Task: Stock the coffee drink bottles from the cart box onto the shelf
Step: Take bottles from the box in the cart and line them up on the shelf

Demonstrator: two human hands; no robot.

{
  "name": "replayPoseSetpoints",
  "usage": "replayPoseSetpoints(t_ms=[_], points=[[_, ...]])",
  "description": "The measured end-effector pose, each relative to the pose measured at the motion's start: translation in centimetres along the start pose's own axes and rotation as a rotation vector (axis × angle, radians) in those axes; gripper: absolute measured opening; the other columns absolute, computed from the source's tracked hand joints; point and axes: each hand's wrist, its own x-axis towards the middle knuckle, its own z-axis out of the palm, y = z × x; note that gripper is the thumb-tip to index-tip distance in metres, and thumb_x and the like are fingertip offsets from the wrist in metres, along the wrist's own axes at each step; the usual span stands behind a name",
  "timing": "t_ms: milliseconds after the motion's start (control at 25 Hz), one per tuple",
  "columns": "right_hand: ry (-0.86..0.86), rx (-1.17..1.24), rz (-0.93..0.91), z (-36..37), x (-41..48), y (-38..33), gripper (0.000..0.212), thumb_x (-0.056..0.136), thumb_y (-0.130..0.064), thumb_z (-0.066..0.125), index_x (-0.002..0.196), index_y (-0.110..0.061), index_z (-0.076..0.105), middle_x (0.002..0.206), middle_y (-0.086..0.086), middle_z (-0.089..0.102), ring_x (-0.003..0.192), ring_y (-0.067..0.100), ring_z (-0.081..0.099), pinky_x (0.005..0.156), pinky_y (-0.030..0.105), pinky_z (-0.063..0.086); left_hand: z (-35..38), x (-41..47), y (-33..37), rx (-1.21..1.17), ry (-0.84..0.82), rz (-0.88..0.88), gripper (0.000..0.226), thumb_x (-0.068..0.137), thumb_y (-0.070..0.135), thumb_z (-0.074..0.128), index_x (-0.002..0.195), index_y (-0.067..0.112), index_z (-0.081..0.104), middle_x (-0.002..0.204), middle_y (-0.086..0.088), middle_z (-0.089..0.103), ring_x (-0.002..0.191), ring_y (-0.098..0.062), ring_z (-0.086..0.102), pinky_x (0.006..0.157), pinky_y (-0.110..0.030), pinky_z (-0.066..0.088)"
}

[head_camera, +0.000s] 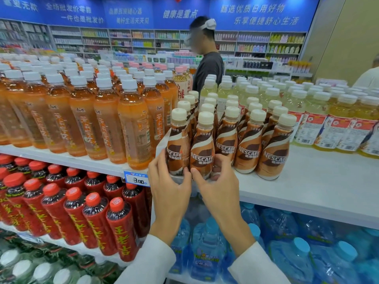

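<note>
Nescafé bottles (246, 148) line the shelf (307, 177); left hand (168, 181) grips the leftmost front bottle (175, 156), right hand (218, 181) its neighbour (202, 158), seemingly placing; next, release squarely.

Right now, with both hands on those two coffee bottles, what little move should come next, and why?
Probably slide both bottles back a little, then let go. The left hand grips the end bottle and the right hand grips the second bottle. Both stand upright very near the front edge of the shelf, closer to it than the other coffee bottles beside them.
</note>
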Motion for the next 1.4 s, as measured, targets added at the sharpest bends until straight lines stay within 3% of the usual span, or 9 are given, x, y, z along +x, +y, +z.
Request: replayPoseSetpoints(t_ms=[360, 520, 800, 1080, 1240, 1400], points=[[0.024, -0.004, -0.012, -0.2, -0.4, 0.1, 0.050, 0.080, -0.040, 0.082, 0.121, -0.038, 0.055, 0.113, -0.016, 0.067, 0.105, 0.004, 0.065, 0.092, 0.035, 0.057, 0.1, 0.6, -0.5, -0.098, -0.016, 0.017, 0.066, 0.081, 0.012, 0.079, 0.138, 0.010, 0.046, 0.129, -0.002, 0.044, 0.123, -0.021, 0.047, 0.101, -0.045, 0.048], [0.038, 0.010, -0.009, 0.1, -0.6, 0.1, 0.052, 0.080, -0.039, 0.083, 0.123, -0.036, 0.054, 0.116, -0.016, 0.067, 0.109, 0.005, 0.064, 0.095, 0.037, 0.057, -0.4, 0.6, -0.7, -0.160, -0.058, 0.022, 0.066, 0.087, 0.015, 0.075, 0.143, 0.017, 0.042, 0.131, 0.005, 0.042, 0.125, -0.015, 0.048, 0.104, -0.038, 0.047], [0.021, -0.007, -0.012, 0.3, -0.8, 0.2, 0.054, 0.083, -0.042, 0.080, 0.127, -0.036, 0.051, 0.120, -0.016, 0.065, 0.112, 0.005, 0.063, 0.096, 0.036, 0.057, -0.1, 0.5, -0.7, -0.146, -0.029, 0.012, 0.062, 0.091, 0.019, 0.072, 0.146, 0.018, 0.045, 0.129, 0.008, 0.041, 0.126, -0.017, 0.048, 0.104, -0.039, 0.049], [-0.013, -0.028, -0.008, 0.0, -0.8, 0.3, 0.055, 0.085, -0.042, 0.078, 0.132, -0.036, 0.050, 0.123, -0.018, 0.063, 0.114, 0.003, 0.061, 0.099, 0.029, 0.053, -0.2, 0.4, -1.1, -0.149, -0.047, -0.015, 0.060, 0.092, 0.024, 0.073, 0.145, 0.023, 0.046, 0.129, 0.009, 0.042, 0.124, -0.015, 0.050, 0.102, -0.023, 0.047], [-0.071, -0.022, -0.005, -1.7, -1.4, 0.5, 0.045, 0.093, -0.038, 0.071, 0.135, -0.033, 0.055, 0.127, -0.018, 0.062, 0.113, -0.002, 0.059, 0.098, 0.024, 0.050, -1.7, -0.3, -1.2, -0.148, -0.051, -0.010, 0.047, 0.094, 0.024, 0.070, 0.137, 0.032, 0.052, 0.124, 0.017, 0.050, 0.120, -0.003, 0.053, 0.098, -0.012, 0.044], [-0.186, 0.050, 0.012, -4.2, -3.9, 0.3, 0.039, 0.097, -0.042, 0.062, 0.136, -0.035, 0.059, 0.130, -0.022, 0.061, 0.118, -0.003, 0.058, 0.100, 0.023, 0.047, -5.0, -3.7, -0.7, -0.164, -0.002, -0.171, 0.036, 0.100, 0.031, 0.060, 0.136, 0.027, 0.058, 0.127, 0.018, 0.059, 0.119, -0.001, 0.056, 0.099, -0.024, 0.049]])
